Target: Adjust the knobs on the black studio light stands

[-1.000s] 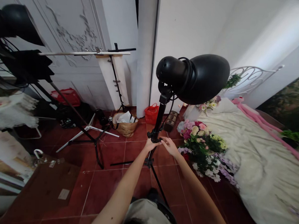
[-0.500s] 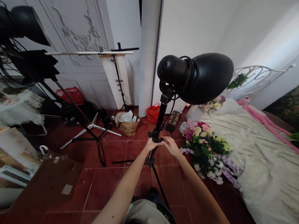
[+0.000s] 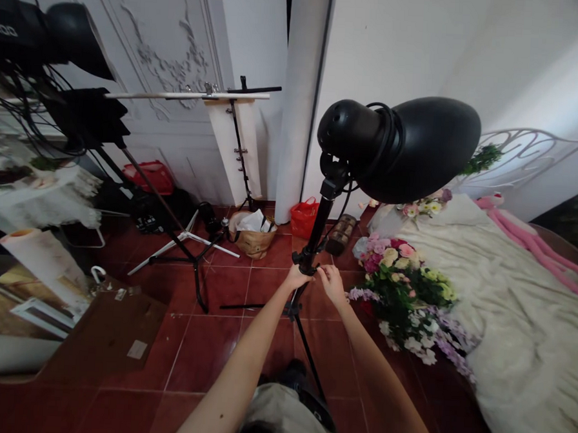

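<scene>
A black tripod light stand [image 3: 321,221] rises in front of me, with a large black lamp [image 3: 421,152] on top and a cable coiled round the lamp's neck. My left hand [image 3: 296,278] is wrapped around the stand's pole just below a collar. On the other side, my right hand [image 3: 331,283] has its fingers closed on a small black knob [image 3: 319,270] at that collar. The knob is partly covered by the fingertips. Below the hands, the stand's legs [image 3: 306,346] spread over the floor.
Artificial flowers [image 3: 402,280] stand to the right, beside a bed with a pale cover [image 3: 521,306]. A second lamp [image 3: 78,40] on a stand is at left. Behind are a woven basket [image 3: 253,242], a red bag [image 3: 304,218] and a cardboard box [image 3: 103,336] at lower left.
The view has turned slightly left, so the surroundings sit further right. My right fingers have shifted a little at the knob; the left hand keeps its hold on the pole.
</scene>
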The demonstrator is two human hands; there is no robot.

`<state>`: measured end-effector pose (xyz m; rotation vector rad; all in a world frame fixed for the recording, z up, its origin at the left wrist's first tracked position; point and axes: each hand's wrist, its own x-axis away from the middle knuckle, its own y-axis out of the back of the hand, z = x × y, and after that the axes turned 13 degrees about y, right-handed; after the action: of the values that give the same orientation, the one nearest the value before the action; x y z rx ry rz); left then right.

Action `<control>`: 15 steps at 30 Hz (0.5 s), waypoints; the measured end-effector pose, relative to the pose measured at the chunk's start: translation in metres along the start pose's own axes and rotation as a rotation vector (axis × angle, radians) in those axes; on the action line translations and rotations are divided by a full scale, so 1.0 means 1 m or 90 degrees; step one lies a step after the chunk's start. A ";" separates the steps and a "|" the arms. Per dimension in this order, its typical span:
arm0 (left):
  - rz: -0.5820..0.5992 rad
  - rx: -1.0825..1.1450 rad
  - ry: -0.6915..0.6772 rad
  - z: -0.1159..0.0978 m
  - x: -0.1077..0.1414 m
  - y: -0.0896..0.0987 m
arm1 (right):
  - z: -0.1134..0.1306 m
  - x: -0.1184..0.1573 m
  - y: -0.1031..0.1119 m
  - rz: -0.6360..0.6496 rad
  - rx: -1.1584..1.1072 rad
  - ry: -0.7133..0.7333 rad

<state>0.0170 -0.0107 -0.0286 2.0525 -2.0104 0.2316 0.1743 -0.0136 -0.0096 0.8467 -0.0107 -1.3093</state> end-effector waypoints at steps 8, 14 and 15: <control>0.010 -0.027 0.003 0.009 -0.007 0.003 | 0.020 -0.015 -0.022 -0.135 -0.209 -0.293; -0.038 -0.005 0.001 0.010 0.002 0.002 | 0.037 -0.018 -0.024 -0.203 -0.327 -0.491; -0.052 0.004 -0.005 0.009 0.008 0.002 | 0.040 -0.016 -0.023 -0.207 -0.318 -0.483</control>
<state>0.0149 -0.0212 -0.0349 2.1372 -1.9277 0.2136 0.1317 -0.0219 0.0129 -0.1085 -0.1425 -1.7758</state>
